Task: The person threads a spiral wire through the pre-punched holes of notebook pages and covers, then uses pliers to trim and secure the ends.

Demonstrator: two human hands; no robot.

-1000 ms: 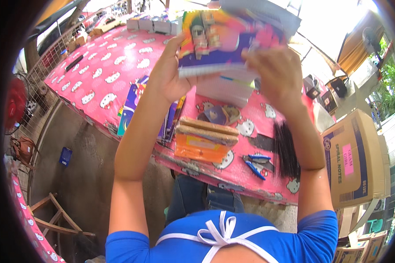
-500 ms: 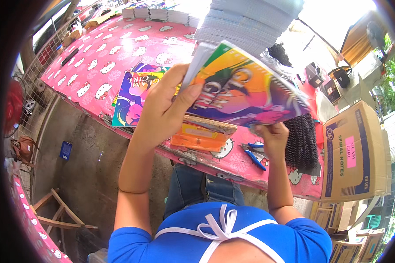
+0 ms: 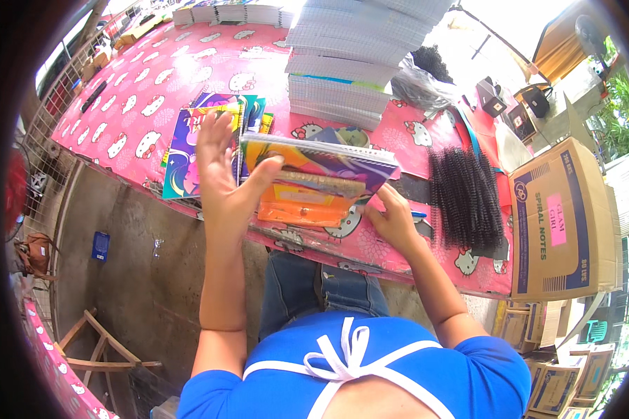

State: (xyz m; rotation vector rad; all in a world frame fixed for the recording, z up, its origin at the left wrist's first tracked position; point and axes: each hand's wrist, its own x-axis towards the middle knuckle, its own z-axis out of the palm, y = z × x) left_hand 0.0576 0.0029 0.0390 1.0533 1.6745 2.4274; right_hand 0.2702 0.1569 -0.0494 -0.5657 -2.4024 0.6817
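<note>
I have a spiral notebook between my two hands, held flat and a little tilted just above the table, over an orange tool that lies near the table's front edge. My left hand is spread wide, fingers up, with only the thumb pressed under the notebook's left end; it is a loose grip, more a prop than a clamp. My right hand is at the notebook's lower right corner, fingers tucked below it; I cannot tell how tightly it closes, but it touches the cover there.

To my eye the step in hand is squaring or checking this one notebook before it goes down. A pile of finished notebooks lies to the left, just past my left hand. Tall stacks of white pages stand behind, and a bundle of black coils lies to the right, near a cardboard box.

The next move, as I judge it, needs my left fingers to close on the edge so the notebook does not slip, then a level carry leftward, clear of the orange tool.
</note>
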